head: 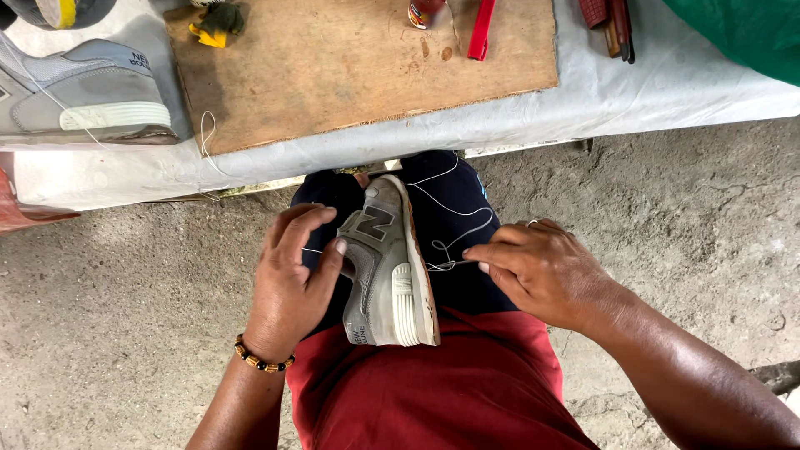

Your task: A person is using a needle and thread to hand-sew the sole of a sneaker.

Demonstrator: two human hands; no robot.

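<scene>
Grey suede and mesh make the upper of the worn sports shoe (386, 267), which lies on its side across the person's lap, on the dark blue and red cloth, with its pale ribbed rubber sole turned toward the right hand. The left hand (292, 279) wraps the upper from the left, its grip pressed on the shoe, thumb on the side panel. The right hand (537, 267) has its grip closed in a pinch on a thin white thread (458, 237), just beside the sole edge; whether a needle is between the fingers I cannot tell. The thread makes loose loops over the dark cloth and goes to the sole seam.

To do this stitch well, I think the thread should be pulled straight and evenly, so the loops do not knot, while the left hand keeps the shoe firm against the lap. The rubber is stiff, so a slow, steady pull seems better than a sharp one.

Beyond the knees stands a table covered with a wrinkled white sheet (650, 92), and on it a flat, stained brown wooden board (358, 67). A second grey shoe (83, 92) rests at the left, well apart.
</scene>
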